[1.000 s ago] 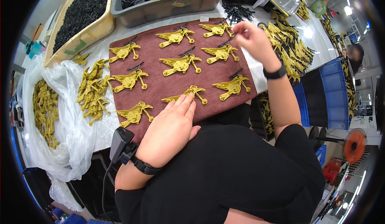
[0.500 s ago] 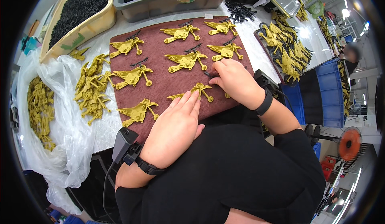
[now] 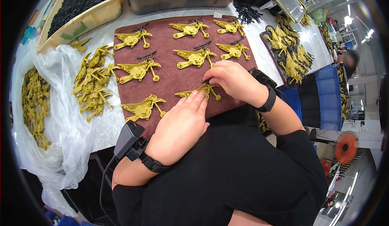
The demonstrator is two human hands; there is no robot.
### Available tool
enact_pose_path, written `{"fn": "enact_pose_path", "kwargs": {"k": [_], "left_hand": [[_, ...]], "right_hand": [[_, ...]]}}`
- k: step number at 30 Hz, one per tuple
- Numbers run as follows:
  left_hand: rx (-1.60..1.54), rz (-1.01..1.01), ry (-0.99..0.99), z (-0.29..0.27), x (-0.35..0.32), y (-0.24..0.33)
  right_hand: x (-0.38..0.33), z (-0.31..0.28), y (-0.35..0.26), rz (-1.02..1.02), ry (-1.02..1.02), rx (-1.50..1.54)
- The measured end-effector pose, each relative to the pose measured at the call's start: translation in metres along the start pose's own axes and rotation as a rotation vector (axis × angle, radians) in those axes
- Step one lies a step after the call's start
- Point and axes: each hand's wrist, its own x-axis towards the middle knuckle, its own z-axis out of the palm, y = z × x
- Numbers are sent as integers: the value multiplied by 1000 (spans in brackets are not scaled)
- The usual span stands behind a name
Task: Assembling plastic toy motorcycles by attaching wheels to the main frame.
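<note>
My left hand [image 3: 182, 122] lies flat, fingers stretched over a yellow plastic toy motorbike frame [image 3: 210, 90] near the front of a brown cloth [image 3: 162, 86]. Above that frame's front end, my right hand [image 3: 234, 80] pinches a small black piece, likely a handlebar [image 3: 206, 81], mostly covered by the fingers. Several similar frames on the cloth have black handlebars across their front ends, such as the frame [image 3: 195, 58] just beyond my hands. A frame [image 3: 144, 108] left of my left hand shows no black bar.
Loose yellow frames [image 3: 95, 80] are heaped left of the cloth, beside a clear plastic bag [image 3: 73, 128] of more. A cream bin [image 3: 85, 21] of black parts and a grey bin [image 3: 182, 1] stand behind. At right, a tray [image 3: 285, 56] holds yellow frames with black wheels.
My right hand has moved left, bringing the black piece to the front end of the frame under my left hand. That left hand stays on the frame; the whole view has shifted slightly.
</note>
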Motion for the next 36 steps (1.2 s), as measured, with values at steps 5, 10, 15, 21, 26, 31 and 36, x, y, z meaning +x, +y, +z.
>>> {"fn": "enact_pose_path", "kwargs": {"k": [5,10,15,21,26,31,36], "left_hand": [[-14,-1,25,3,-2,-2],[-40,-29,17,3,-1,-2],[-39,-20,29,4,-1,-1],[-49,-26,47,5,-2,-2],[-56,-36,64,10,-1,-2],[20,-55,66,12,1,-1],[-22,-57,59,6,4,-1]], "right_hand": [[7,4,5,-31,-16,-50],[15,0,2,-50,-80,-48],[18,-5,-2,-12,-128,-20],[25,-4,-7,-74,-196,-174],[31,-3,-6,-64,-245,-139],[28,10,-9,-112,-208,-273],[23,8,-12,-101,-123,-285]]}}
